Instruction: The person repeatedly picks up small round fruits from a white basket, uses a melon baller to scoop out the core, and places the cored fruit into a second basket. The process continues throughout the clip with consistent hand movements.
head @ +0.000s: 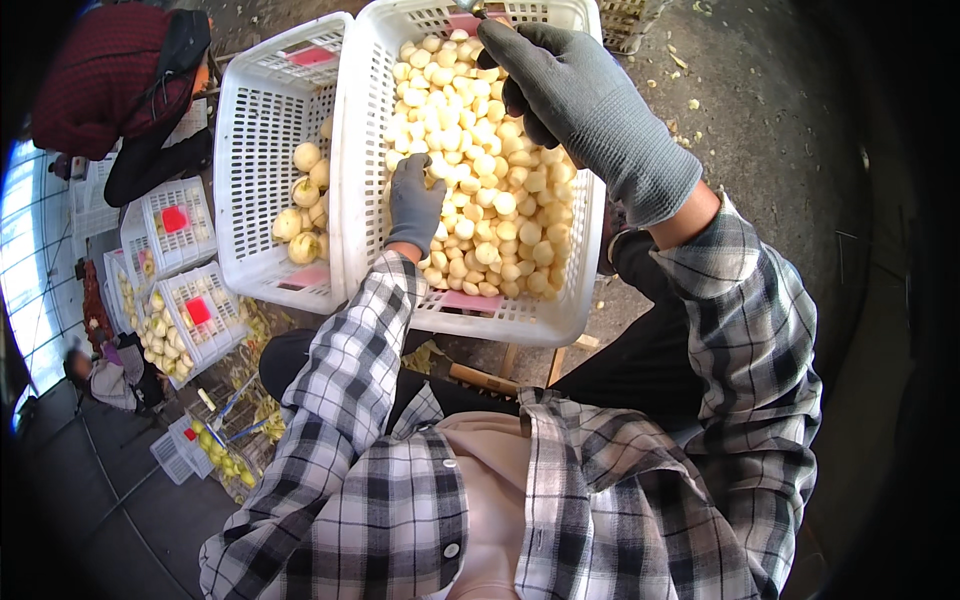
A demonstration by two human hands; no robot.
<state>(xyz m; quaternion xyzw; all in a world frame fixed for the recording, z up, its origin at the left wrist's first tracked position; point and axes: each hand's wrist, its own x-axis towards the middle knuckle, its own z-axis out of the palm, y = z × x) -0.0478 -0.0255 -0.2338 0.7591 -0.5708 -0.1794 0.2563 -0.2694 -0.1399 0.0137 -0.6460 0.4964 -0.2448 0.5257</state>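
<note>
Before me is a white plastic crate [583, 300] holding many small, pale, peeled round vegetables or fruits [480, 166]. My left hand [417, 196], in a grey glove, reaches down onto them at the crate's left side, fingers apart; whether a piece lies under the fingertips is hidden. My right hand [559, 94], gloved too, is raised above the crate's upper right part, fingers curled around the handle of a tool whose metal end [472, 6] shows at the top edge. Against the left side stands a second white crate [251, 127] with several larger pale round pieces [305, 191].
On the left, another person in a red checked top [112, 67] bends over, and a further person [124, 375] sits lower down. White crates with red labels [196, 311] stand near peelings on the floor. A wooden frame [484, 379] shows below my crate.
</note>
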